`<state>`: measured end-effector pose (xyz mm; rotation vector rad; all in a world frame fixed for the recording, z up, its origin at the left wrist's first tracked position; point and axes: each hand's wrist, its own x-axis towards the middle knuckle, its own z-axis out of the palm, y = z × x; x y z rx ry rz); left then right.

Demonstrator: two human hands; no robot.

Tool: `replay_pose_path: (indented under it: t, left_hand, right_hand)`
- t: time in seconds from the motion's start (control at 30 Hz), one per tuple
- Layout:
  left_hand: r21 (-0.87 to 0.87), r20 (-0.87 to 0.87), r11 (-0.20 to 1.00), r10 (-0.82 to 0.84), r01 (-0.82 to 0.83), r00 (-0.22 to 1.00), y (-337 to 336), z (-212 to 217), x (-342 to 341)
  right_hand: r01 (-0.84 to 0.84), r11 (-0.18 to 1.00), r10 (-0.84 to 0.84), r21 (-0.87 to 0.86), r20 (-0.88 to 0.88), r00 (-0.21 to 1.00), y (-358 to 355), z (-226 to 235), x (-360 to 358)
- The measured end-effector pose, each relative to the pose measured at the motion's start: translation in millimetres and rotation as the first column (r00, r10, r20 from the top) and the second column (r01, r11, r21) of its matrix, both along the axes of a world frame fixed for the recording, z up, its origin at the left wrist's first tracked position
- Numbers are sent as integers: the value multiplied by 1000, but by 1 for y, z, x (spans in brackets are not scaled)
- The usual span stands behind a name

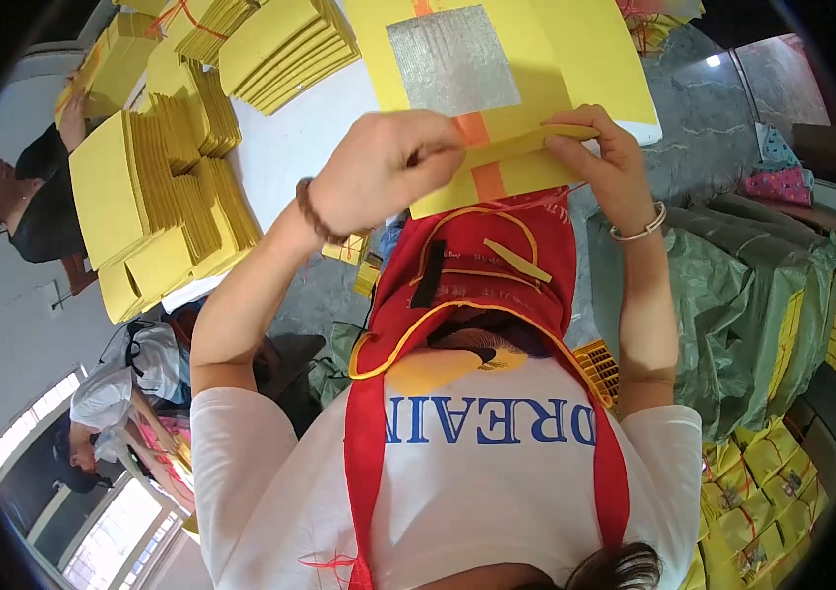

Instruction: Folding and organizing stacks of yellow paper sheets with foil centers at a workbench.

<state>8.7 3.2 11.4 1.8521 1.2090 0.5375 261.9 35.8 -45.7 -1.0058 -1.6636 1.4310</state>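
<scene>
A stack of large yellow paper sheets (590,64) lies in front of me, with a silver foil rectangle (452,59) and orange strips on the top sheet. Its near edge is turned over into a narrow fold above my red apron (497,246). My right hand (610,162) pinches the right end of that fold between thumb and fingers. At the fold's left end, my left hand (384,172) is curled with its fingers pressed together on the paper; its fingertips are partly hidden.
Piles of folded yellow paper (285,49) cover the white table (305,128) at the left. A person in black (44,197) stands beyond them, and another in white (128,383) bends at lower left. Green tarpaulin (723,305) covers a pile at right, near red-tied yellow bundles (762,482).
</scene>
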Motion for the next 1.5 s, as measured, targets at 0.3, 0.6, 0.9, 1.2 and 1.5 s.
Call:
replay_pose_path:
  t: [0.3, 0.6, 0.9, 1.2, 1.5]
  left_hand:
    - [670, -364, 730, 166, 134, 917, -4, -30, -24]
    - [820, -417, 527, 287, 221, 863, -13, 4, -24]
    - [563, -177, 826, 147, -23, 973, -48, -9, -16]
    - [-148, 49, 895, 433, -422, 900, -16, -6, -10]
    - [-239, 393, 899, 436, -368, 809, -5, -36, -16]
  right_hand:
    - [71, 960, -110, -272, -130, 985, 3, 6, -1]
    - [-31, 721, -184, 693, 234, 955, 9, 24, 8]
    - [-291, 793, 63, 534, 404, 912, -9, 26, 16]
    - [-20, 999, 29, -42, 218, 976, -1, 37, 0]
    - [103, 981, -110, 167, 34, 993, -1, 26, -17]
